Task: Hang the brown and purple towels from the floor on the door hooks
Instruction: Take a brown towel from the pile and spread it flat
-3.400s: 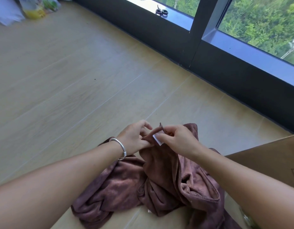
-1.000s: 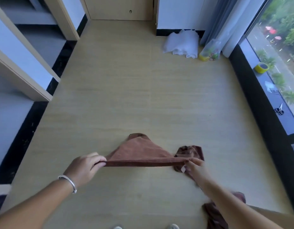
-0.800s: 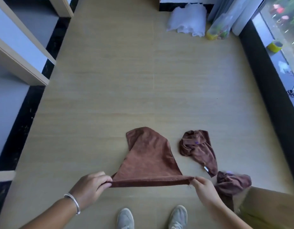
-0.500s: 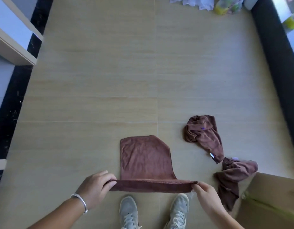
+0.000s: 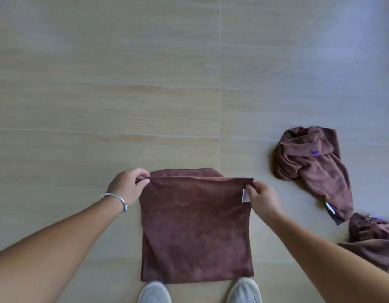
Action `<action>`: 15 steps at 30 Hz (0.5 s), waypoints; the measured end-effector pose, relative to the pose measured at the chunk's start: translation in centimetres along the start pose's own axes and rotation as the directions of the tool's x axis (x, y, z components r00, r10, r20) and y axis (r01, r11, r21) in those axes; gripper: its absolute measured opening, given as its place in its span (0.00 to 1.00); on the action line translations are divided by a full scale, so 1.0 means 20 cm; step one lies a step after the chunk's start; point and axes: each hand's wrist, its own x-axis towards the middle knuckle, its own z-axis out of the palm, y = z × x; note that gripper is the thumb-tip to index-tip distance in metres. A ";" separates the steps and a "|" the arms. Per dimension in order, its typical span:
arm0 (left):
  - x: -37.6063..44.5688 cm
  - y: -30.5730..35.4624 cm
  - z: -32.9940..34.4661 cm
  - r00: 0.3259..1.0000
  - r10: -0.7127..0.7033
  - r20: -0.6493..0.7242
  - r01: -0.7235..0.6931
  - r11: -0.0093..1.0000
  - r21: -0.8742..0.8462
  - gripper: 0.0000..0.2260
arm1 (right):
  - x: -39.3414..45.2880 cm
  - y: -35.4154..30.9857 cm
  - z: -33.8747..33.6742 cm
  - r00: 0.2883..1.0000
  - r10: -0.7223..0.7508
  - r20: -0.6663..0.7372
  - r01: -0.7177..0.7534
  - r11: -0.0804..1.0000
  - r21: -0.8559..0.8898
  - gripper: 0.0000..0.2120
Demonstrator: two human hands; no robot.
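Note:
A brown towel (image 5: pixel 195 228) is stretched flat between my hands above the floor, folded so a second edge shows behind its top edge. My left hand (image 5: pixel 128 185) pinches the top left corner. My right hand (image 5: pixel 262 201) pinches the top right corner, beside a small white label (image 5: pixel 246 196). A second, purplish-brown towel (image 5: pixel 313 165) lies crumpled on the floor to the right. A third bunch of the same cloth (image 5: pixel 377 239) lies at the right edge, partly behind my right forearm. No door or hooks are in view.
Pale wood-look floor tiles (image 5: pixel 145 84) fill the view. My two grey shoes (image 5: pixel 155 293) stand just below the hanging towel's lower edge.
The brown towel was lifted off the floor and now hangs flat between both hands. My hands moved up and forward. My view tipped straight down, so the room's walls and window are out of sight.

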 end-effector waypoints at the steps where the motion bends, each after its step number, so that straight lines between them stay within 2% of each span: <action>1: 0.09 -0.03 0.05 1.000 -0.002 0.011 0.002 1.000 0.016 0.05 | 0.11 0.01 0.05 1.000 -0.028 -0.004 0.028 0.999 -0.034 0.15; 4: 0.32 -0.12 0.17 0.999 0.012 0.047 -0.016 0.995 0.098 0.04 | 0.39 0.05 0.14 0.997 -0.046 0.068 0.058 0.981 -0.187 0.13; 6: 0.41 -0.17 0.23 0.995 0.083 0.050 -0.091 0.977 0.192 0.07 | 0.50 0.06 0.15 0.995 -0.061 0.083 0.086 0.934 -0.347 0.02; 8: 0.48 -0.20 0.25 0.979 0.202 0.028 -0.202 0.945 0.257 0.10 | 0.59 0.05 0.15 0.965 -0.239 0.108 0.262 0.878 -0.400 0.12; 10: 0.53 -0.21 0.25 0.956 0.289 0.048 -0.291 0.919 0.265 0.12 | 0.65 -0.03 0.14 0.873 -0.424 0.240 0.481 0.827 -0.290 0.18; 11: 0.55 -0.20 0.24 0.952 0.296 0.082 -0.307 0.912 0.270 0.12 | 0.66 -0.10 0.15 0.826 -0.461 0.325 0.541 0.810 -0.226 0.19; 13: 0.58 -0.18 0.22 0.949 0.254 0.186 -0.304 0.893 0.334 0.13 | 0.68 -0.21 0.18 0.758 -0.442 0.479 0.585 0.786 -0.200 0.22; 15: 0.58 -0.15 0.22 0.934 0.212 0.286 -0.324 0.841 0.433 0.15 | 0.68 -0.30 0.23 0.723 -0.354 0.593 0.584 0.772 -0.252 0.26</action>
